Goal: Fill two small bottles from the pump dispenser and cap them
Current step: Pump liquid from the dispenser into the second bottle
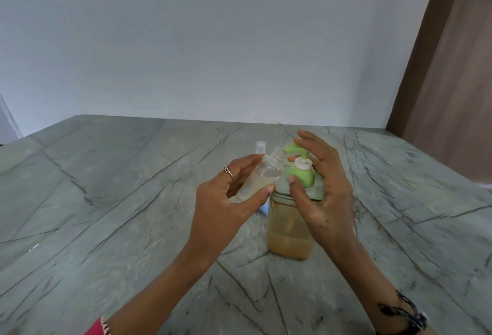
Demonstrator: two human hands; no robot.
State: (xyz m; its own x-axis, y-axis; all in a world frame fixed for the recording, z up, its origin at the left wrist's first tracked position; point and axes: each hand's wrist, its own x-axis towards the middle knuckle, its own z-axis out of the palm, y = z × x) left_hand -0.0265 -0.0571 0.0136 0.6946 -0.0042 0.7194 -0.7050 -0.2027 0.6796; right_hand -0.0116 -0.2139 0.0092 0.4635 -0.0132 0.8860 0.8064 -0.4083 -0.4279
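Clear bottle [262, 174] gripped by left hand [226, 201]; right hand [323, 190] clasps green pump [300, 168], hiding dispenser jar [288, 230].

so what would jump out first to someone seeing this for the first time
The green pump head on the amber-filled dispenser jar at the counter's middle, with the right hand on it. Just left, the left hand grips a clear small bottle, tilted with its open neck near the spout.
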